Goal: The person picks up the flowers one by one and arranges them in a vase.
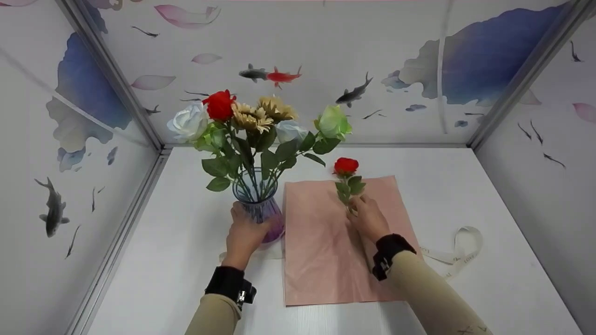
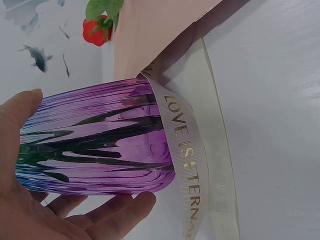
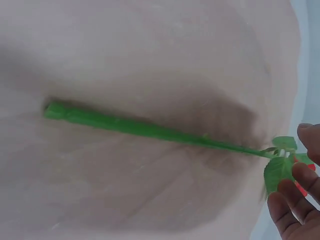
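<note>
A glass vase (image 1: 267, 221), blue at the top and purple below, stands on the table with several artificial flowers in it. My left hand (image 1: 248, 235) holds its side, the thumb on one side and the fingers round the other. On the pink wrapping paper (image 1: 316, 260) lies a single red rose (image 1: 346, 166), its green stem (image 3: 145, 131) along the sheet. My right hand (image 1: 369, 217) is at the rose's upper stem and leaves. In the right wrist view, the thumb and fingers (image 3: 284, 205) stand apart around the leaves.
A cream ribbon (image 2: 185, 160) with gold lettering passes by the vase's base and under the paper. Its looped end (image 1: 468, 242) lies on the table to the right. Printed panels (image 1: 298, 42) enclose the white table (image 1: 484, 195) at the back and both sides.
</note>
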A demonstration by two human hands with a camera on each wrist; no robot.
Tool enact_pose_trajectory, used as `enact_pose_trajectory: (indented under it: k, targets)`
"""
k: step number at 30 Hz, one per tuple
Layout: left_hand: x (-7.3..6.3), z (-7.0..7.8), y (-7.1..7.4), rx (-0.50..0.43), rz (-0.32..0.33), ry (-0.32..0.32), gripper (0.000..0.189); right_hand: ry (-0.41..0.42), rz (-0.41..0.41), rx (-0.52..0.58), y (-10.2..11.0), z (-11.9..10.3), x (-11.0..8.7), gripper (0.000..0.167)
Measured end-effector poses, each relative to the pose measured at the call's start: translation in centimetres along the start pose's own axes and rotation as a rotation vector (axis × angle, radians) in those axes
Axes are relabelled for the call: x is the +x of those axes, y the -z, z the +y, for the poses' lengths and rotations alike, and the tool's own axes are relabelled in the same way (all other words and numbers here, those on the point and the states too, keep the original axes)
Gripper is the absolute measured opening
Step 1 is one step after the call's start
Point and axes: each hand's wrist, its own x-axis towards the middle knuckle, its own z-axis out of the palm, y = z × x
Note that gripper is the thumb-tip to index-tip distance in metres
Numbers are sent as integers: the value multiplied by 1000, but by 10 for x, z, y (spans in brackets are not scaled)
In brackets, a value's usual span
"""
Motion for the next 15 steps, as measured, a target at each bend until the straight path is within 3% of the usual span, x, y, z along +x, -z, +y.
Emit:
enact_pose_trajectory:
  k: [3,11,15]
  targets:
    - [0,-1,0,-4,-3,0,115,5,-18,-45,-3,5,-4,27]
    - [0,-1,-1,13,10,-15,114,7,-142,-102,-13,13,-14,64]
    - [0,-1,-1,16,10,-8,113,20,-164,-163,-17,15,-15,67]
